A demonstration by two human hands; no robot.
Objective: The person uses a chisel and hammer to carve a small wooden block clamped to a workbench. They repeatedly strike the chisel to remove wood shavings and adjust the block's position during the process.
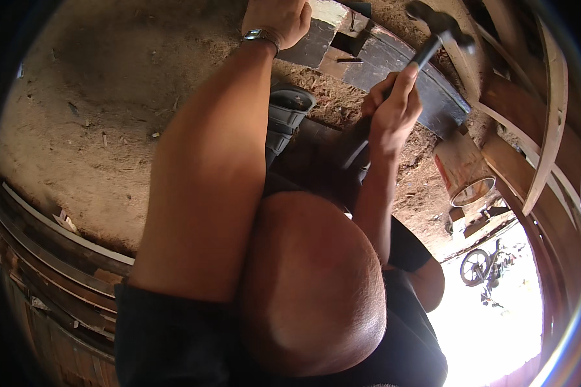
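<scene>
Hammer [427, 50] in the right hand [395, 106], left hand [279, 20] by a dark board [387, 61].

The right fingers are wrapped around the hammer's handle — its long axis slants from lower left to upper right in view, head at the far end, pointing away from the person. The left hand is cut off by the upper edge — whether its fingers grasp anything, I cannot tell.

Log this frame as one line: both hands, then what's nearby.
left hand: at dark board, grip unclear | right hand: closed around hammer handle | nearby: bucket, sandal, wooden strip
</scene>
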